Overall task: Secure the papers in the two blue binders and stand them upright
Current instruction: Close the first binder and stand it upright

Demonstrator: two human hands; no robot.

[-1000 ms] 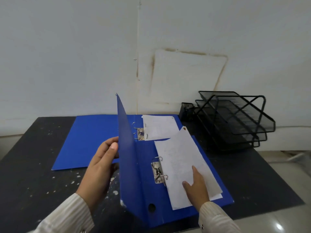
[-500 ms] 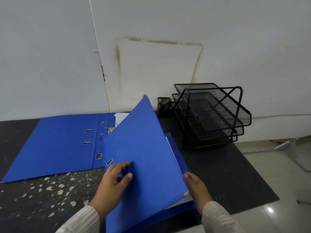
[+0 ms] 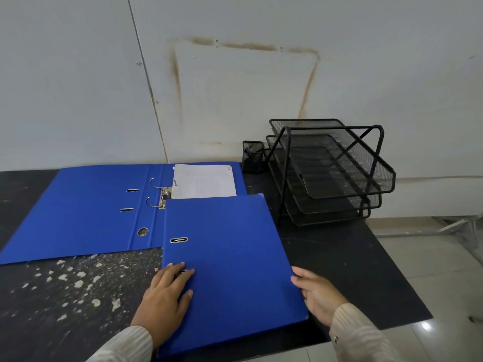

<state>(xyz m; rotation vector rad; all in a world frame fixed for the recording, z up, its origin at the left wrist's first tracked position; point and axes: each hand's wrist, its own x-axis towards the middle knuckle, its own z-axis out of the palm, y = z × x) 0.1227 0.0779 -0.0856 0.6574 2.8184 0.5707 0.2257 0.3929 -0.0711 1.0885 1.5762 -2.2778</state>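
The near blue binder (image 3: 230, 257) lies flat and closed on the black table (image 3: 352, 270). My left hand (image 3: 167, 293) rests palm down on its front cover near the spine, fingers apart. My right hand (image 3: 317, 293) touches the cover's right edge with fingers spread. Behind it the second blue binder (image 3: 86, 207) lies open and flat, its metal ring mechanism (image 3: 160, 194) standing open, with white paper (image 3: 205, 184) on its right half. The near binder overlaps the open one's right lower part.
A black mesh three-tier tray (image 3: 334, 173) stands at the back right against the wall, with a black mesh pen cup (image 3: 253, 156) beside it. The table's right edge drops to a tiled floor (image 3: 444, 283). White paint flecks mark the tabletop on the left.
My left hand swung the near binder's front cover over from upright to fully shut. My right hand slid off the paper to the cover's right edge. The view shifted right.
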